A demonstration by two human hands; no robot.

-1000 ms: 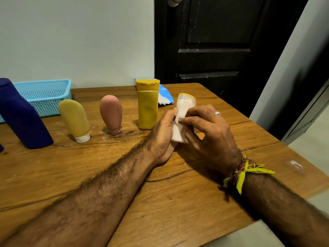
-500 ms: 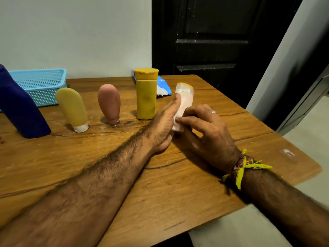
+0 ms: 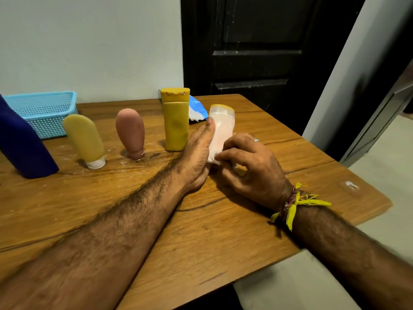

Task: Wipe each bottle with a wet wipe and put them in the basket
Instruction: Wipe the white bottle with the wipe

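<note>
**Wiping the pale bottle: risks and hand states**

Tipping hazard. The pale bottle [image 3: 222, 128] stands upright on the wooden table [image 3: 223, 231], close beside the yellow flip-cap bottle [image 3: 175, 121]. A sideways rub could, in my judgement, knock the pale bottle over or push it into that neighbour.

Wipe slippage. The wet wipe [image 3: 214, 156] shows only as a white patch low on the pale bottle; a loose pinch could let it bunch or drop.

Left hand [image 3: 197, 153]. Fingers straight and together, flat against the pale bottle's left side, bracing it; curled round nothing.

Right hand [image 3: 250, 166]. Fingers curled, pinching the wet wipe against the pale bottle's lower front.

Awaiting wiping, by the look of it: pink tube [image 3: 130, 133], cream tube [image 3: 85, 139], dark blue bottle [image 3: 22, 148], all standing in a row to the left.

Basket [image 3: 44, 108]. Blue, at the table's far left corner, well apart from the hands; no bottle visible inside.

Wipe packet [image 3: 196, 110]. Blue and white, behind the yellow flip-cap bottle.
</note>
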